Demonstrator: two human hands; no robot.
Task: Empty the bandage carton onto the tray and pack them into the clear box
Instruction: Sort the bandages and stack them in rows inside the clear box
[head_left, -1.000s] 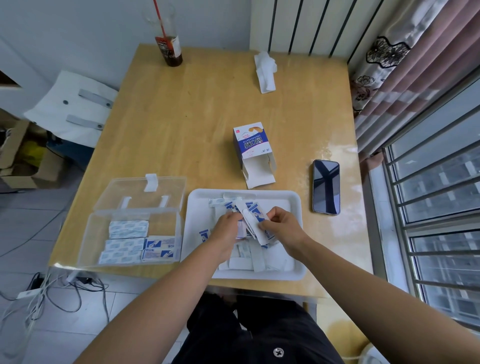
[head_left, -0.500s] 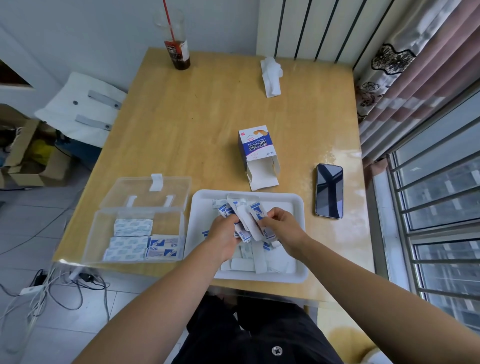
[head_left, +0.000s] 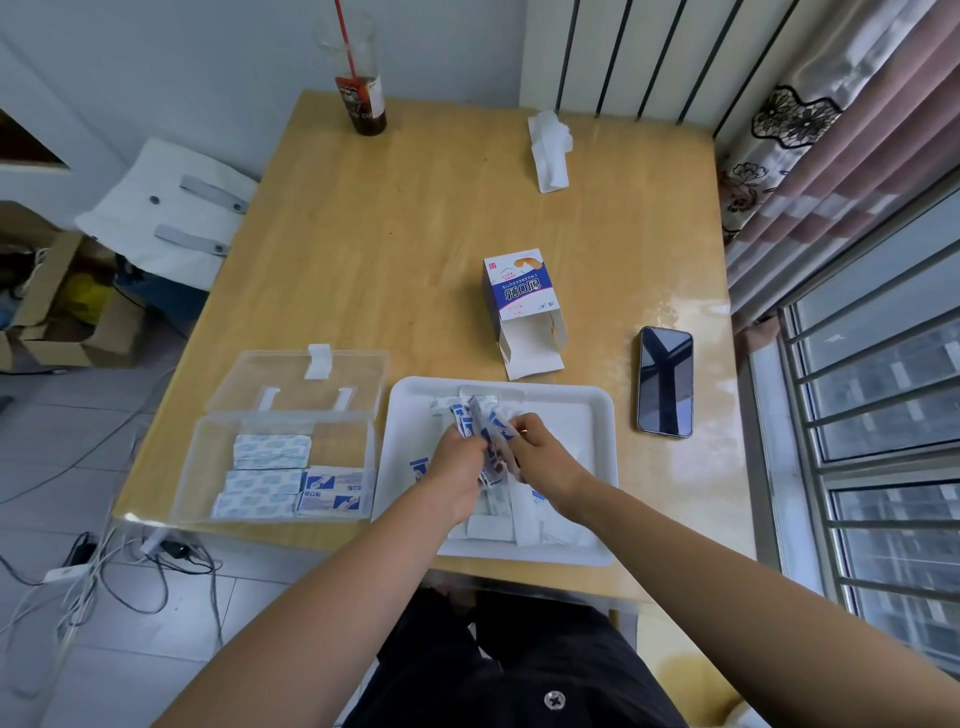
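Wooden table (head_left: 415, 249), grey tiled floor (head_left: 104, 649), barred window (head_left: 883, 415); curtain (head_left: 810, 156)

I am at home, seated at a light wooden table (head_left: 415, 234) set against a plain wall. A flowered curtain (head_left: 810, 130) hangs by a barred window (head_left: 883, 415) on my right. A phone (head_left: 665, 382), a drink bottle with a red straw (head_left: 363, 104) and a crumpled tissue (head_left: 549, 150) lie on the table. A cardboard box (head_left: 67, 317) and loose cables (head_left: 104, 571) sit on the tiled floor.

Left grip (head_left: 457, 467) and right grip (head_left: 545, 462) close together, both curled, forearms (head_left: 332, 597) outstretched ahead.
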